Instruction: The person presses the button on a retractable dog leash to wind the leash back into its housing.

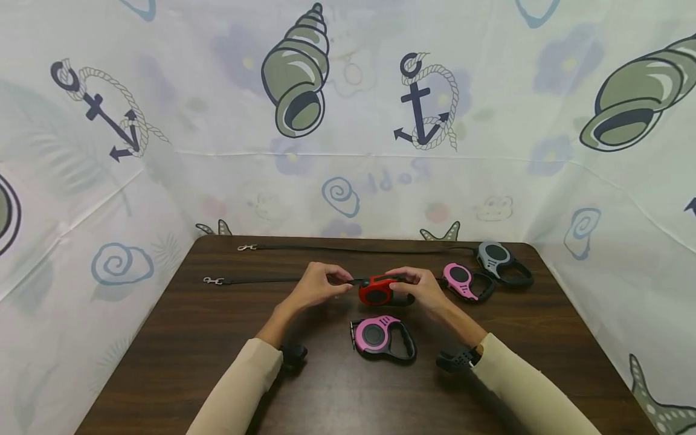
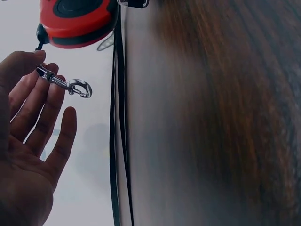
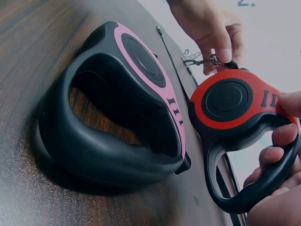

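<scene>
A red and black retractable dog leash (image 1: 375, 295) is held above the table's middle. My right hand (image 1: 418, 286) grips it, fingers curled through the loop handle and thumb on the casing, as the right wrist view shows. At its cord end, my left hand (image 1: 321, 284) pinches the short black strap between thumb and forefinger. A silver snap hook (image 2: 74, 87) dangles from that strap across the left fingers. Closest to both hands, a pink and black retractable leash (image 1: 372, 336) lies on the table, its handle loop toward the right.
Farther back right lie another pink leash (image 1: 458, 275) and a grey leash (image 1: 493, 252). Their black straps (image 1: 348, 249) stretch leftward over the brown table (image 1: 179, 362), ending in metal hooks (image 1: 214, 281). A patterned white cloth (image 1: 359, 90) surrounds the back and sides.
</scene>
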The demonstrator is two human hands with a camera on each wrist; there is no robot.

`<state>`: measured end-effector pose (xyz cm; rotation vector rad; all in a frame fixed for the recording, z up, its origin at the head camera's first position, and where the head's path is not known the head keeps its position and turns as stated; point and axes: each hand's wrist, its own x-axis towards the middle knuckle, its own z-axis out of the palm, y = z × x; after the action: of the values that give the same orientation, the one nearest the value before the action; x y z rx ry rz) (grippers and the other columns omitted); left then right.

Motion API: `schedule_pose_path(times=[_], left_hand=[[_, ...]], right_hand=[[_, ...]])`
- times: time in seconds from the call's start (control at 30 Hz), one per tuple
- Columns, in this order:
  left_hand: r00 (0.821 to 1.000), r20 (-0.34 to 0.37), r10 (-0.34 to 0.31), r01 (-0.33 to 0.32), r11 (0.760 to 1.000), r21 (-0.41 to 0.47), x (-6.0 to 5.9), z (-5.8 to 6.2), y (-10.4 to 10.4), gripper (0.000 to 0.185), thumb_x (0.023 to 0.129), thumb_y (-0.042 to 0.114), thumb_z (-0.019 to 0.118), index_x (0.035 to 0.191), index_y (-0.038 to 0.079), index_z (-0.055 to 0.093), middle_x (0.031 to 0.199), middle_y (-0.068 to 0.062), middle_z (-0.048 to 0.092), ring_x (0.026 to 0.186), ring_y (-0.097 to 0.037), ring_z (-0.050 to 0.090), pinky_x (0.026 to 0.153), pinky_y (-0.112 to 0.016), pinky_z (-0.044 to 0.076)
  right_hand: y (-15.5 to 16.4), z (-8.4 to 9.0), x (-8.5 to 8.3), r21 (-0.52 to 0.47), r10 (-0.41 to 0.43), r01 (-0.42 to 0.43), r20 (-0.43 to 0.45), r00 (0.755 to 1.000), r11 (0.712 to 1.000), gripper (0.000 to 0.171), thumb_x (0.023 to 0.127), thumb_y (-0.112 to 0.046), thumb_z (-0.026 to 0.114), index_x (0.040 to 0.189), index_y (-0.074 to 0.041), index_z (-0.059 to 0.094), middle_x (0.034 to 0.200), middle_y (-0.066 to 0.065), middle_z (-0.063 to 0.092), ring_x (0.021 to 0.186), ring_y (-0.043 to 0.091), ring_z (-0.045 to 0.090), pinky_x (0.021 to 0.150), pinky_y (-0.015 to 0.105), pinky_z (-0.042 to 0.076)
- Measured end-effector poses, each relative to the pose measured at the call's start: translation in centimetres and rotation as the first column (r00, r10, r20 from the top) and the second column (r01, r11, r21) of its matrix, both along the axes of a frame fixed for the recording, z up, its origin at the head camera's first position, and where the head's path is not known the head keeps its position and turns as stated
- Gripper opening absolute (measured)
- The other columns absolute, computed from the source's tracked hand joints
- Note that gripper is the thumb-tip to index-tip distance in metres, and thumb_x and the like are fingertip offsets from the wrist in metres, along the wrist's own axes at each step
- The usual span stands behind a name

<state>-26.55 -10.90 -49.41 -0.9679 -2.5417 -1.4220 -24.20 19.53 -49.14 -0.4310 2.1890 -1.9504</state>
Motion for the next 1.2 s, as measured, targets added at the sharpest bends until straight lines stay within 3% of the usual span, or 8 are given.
schedule_pose_path(times=[0.43, 0.7, 0.9, 1.2], left_hand=[[0.999, 0.032, -0.012, 0.012, 1.0, -0.015, -0.2, -0.3, 0.9, 0.013, 0.09, 0.008, 0.085, 0.102, 0.006, 0.082, 0.091, -0.004, 0.079, 0.078, -0.009, 0.071, 0.075, -0.025, 0.059], [0.996, 0.084, 0.022, -0.02, 0.999, -0.026, -0.5, -0.6, 1.1, 0.013, 0.091, 0.012, 0.084, 0.103, 0.007, 0.082, 0.091, -0.003, 0.08, 0.077, -0.01, 0.07, 0.074, -0.025, 0.059], [0.992, 0.122, 0.04, -0.034, 0.998, -0.051, -0.6, -0.8, 1.2, 0.02, 0.093, 0.016, 0.084, 0.11, 0.006, 0.082, 0.097, -0.005, 0.081, 0.083, -0.01, 0.073, 0.077, -0.026, 0.06], [0.983, 0.181, 0.002, 0.021, 0.992, -0.122, -1.0, -1.2, 1.0, 0.028, 0.094, 0.016, 0.083, 0.119, 0.005, 0.08, 0.108, -0.007, 0.081, 0.097, -0.017, 0.076, 0.082, -0.03, 0.06]], right_hand=[[-0.2, -0.2, -0.5, 0.026, 0.032, -0.033, 0.019, 0.999, 0.999, 0.04, 0.098, -0.009, 0.074, 0.134, 0.006, 0.067, 0.118, 0.016, 0.074, 0.096, 0.023, 0.059, 0.083, 0.035, 0.047], [-0.2, -0.6, -1.2, 0.009, 0.004, -0.005, 0.066, 0.998, 1.0, 0.038, 0.099, -0.01, 0.074, 0.133, 0.006, 0.068, 0.101, 0.003, 0.073, 0.09, 0.021, 0.058, 0.083, 0.033, 0.047], [-0.4, -0.7, -1.7, -0.02, -0.048, 0.051, 0.108, 0.993, 0.999, 0.041, 0.096, -0.004, 0.075, 0.133, 0.01, 0.065, 0.096, 0.001, 0.072, 0.083, 0.017, 0.059, 0.075, 0.027, 0.049], [-0.1, -1.5, -2.3, 0.136, -0.106, 0.098, 0.057, 0.993, 0.986, 0.048, 0.092, -0.004, 0.081, 0.136, 0.006, 0.065, 0.111, 0.022, 0.069, 0.088, 0.017, 0.058, 0.072, 0.026, 0.052]])
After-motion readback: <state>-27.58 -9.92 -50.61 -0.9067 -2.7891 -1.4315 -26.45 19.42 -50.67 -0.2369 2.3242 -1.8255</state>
